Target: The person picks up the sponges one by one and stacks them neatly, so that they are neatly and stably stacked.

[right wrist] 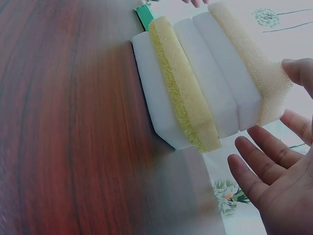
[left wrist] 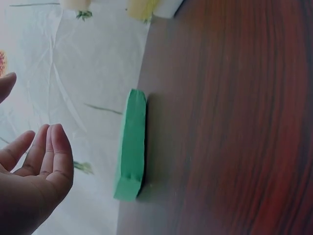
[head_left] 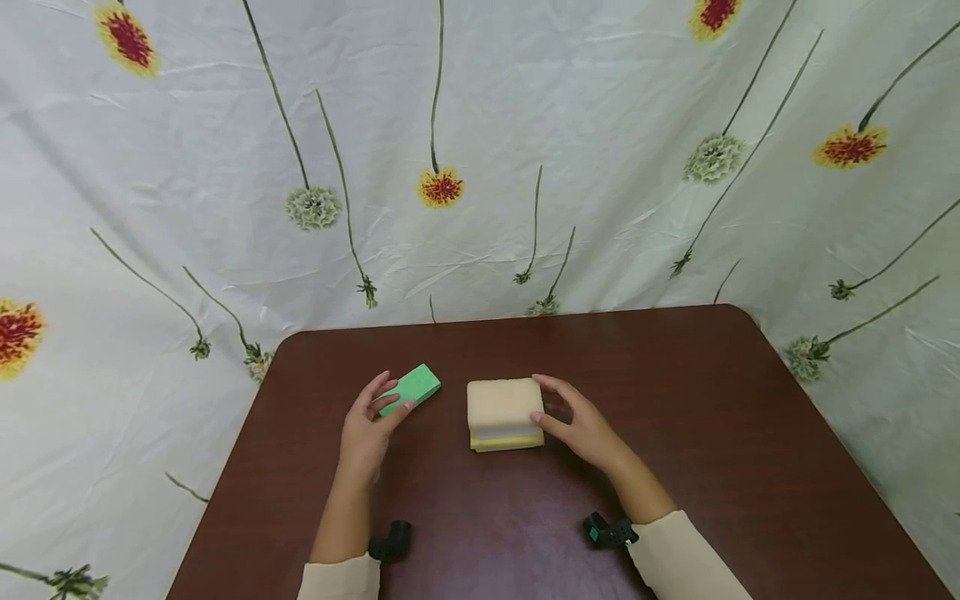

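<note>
A stack of sponges stands on the table, topped by a beige sponge. Beneath it, the right wrist view shows white sponges and a yellow sponge, with another white sponge at the bottom. My right hand is at the stack's right side, thumb and fingers spread by the top sponge's edge; whether they touch it I cannot tell. Left of the stack lies a green sponge-like block. My left hand hovers over its near end, fingers loosely bent, apart from it in the left wrist view.
The dark brown table has rounded far corners. Behind it and at its sides hangs a white cloth printed with flowers. Black wrist cameras sit at both sleeves.
</note>
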